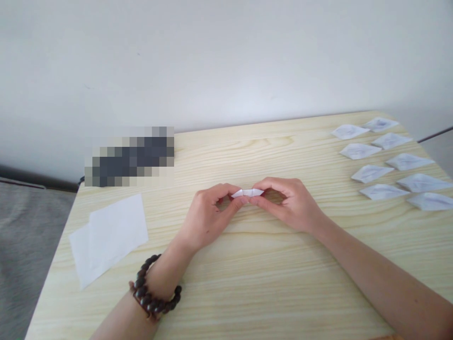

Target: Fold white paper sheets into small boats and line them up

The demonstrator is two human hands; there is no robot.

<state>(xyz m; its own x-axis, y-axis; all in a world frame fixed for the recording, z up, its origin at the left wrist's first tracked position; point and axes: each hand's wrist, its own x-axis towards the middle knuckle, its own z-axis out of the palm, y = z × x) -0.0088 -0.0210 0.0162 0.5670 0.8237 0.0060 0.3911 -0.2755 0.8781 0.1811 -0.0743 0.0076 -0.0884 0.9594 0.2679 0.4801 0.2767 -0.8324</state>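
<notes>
Between my two hands is a small folded white paper boat (248, 192), slim with pointed ends, held above the middle of the table. My left hand (214, 212) pinches its left part between thumb and forefinger; a dark beaded bracelet (152, 295) circles that wrist. On the other side my right hand (292, 203) grips the right part with thumb and forefinger. The thumbs come close together along the near side. Fingertips cover some of the paper, so its lower folds are hidden.
Several finished-looking paper boats (380, 191) lie in two rows at the table's right. Plain white paper sheets (118, 231) overlap at the left. Behind them a dark pixelated object (132, 158) sits by the white wall (247, 61). The wooden table (269, 283) meets that wall.
</notes>
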